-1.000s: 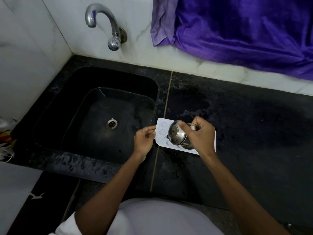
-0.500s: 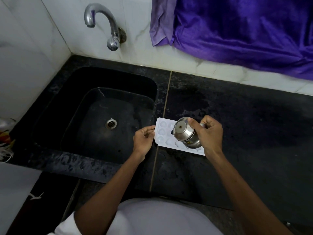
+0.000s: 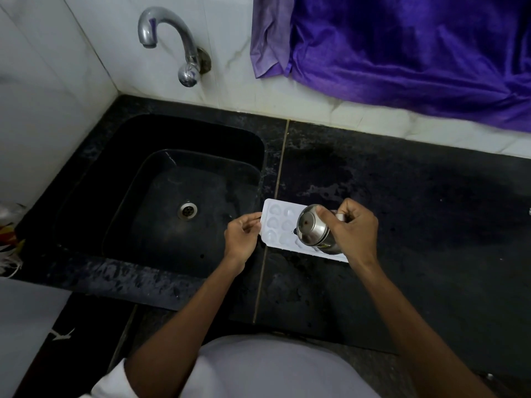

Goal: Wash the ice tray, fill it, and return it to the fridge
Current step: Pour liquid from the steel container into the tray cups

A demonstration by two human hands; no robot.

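— Where's the ice tray?

— Flat on the black counter [image 3: 402, 225], just right of the sink [image 3: 161, 196]. The ice tray [image 3: 280, 225] has its left end pinched by the left hand [image 3: 241, 239].

— And the other hand?

— The right hand [image 3: 352, 229] is wrapped around a steel cup [image 3: 314, 228], tipped over the tray, base toward nine o'clock.

— Farther back?

— A tap [image 3: 172, 38] at eleven o'clock, a purple cloth [image 3: 402, 47] at one.

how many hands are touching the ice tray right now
1. The left hand pinches the ice tray at its left edge. The right hand holds a tilted steel cup over the tray; any contact beneath it is hidden.
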